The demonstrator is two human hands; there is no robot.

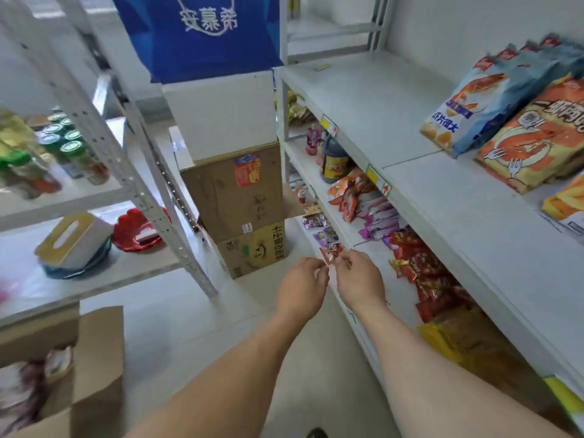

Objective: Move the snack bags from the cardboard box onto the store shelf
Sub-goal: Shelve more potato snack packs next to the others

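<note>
Both hands meet at the front edge of the lower shelf [373, 254] of the white store shelf on the right. My left hand [303, 287] and my right hand [360, 279] pinch a small red snack bag [331, 253] between their fingertips, just off the shelf edge. Red snack bags [423, 267] lie piled on that shelf to the right of my hands. The open cardboard box [94, 368] sits at the bottom left with more bags [22, 390] inside, blurred.
Large shrimp-chip bags [505, 115] lean on the upper shelf. Purple packets [379, 219] and a dark bottle [333, 162] sit further along the lower shelf. Stacked cardboard boxes [240, 203] stand ahead on the floor. A left rack holds cans [63, 143] and a tissue box [72, 238].
</note>
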